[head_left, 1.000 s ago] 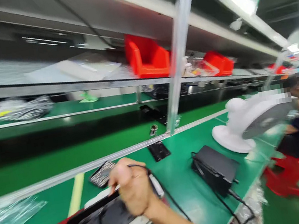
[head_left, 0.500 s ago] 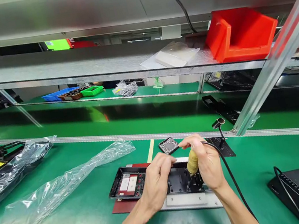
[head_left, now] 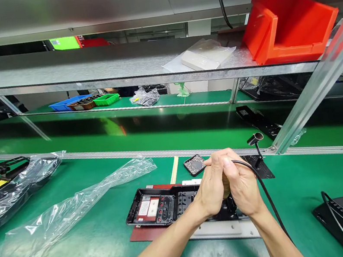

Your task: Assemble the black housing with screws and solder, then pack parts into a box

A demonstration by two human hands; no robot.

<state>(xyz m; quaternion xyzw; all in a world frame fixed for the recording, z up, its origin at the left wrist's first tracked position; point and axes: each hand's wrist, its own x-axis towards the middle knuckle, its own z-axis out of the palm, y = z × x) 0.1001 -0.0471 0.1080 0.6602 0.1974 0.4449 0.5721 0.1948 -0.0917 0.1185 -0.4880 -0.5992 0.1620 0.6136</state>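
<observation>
Bare hands meet above a black case (head_left: 172, 209) at six o'clock on a green worktop (head_left: 91, 236). The right grip (head_left: 243, 184) is clamped on a yellow-handled tool (head_left: 226, 186); the left grip (head_left: 212, 188) presses alongside, fingertips partly hidden, its hold impossible to tell. A white label (head_left: 144, 208), at the case's nine-o'clock end, is illegible.

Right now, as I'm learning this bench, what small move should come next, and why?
Perhaps ease the left hand aside to check alignment: it crowds the right hand at the yellow tool, which is mostly hidden above the black casing.
</observation>
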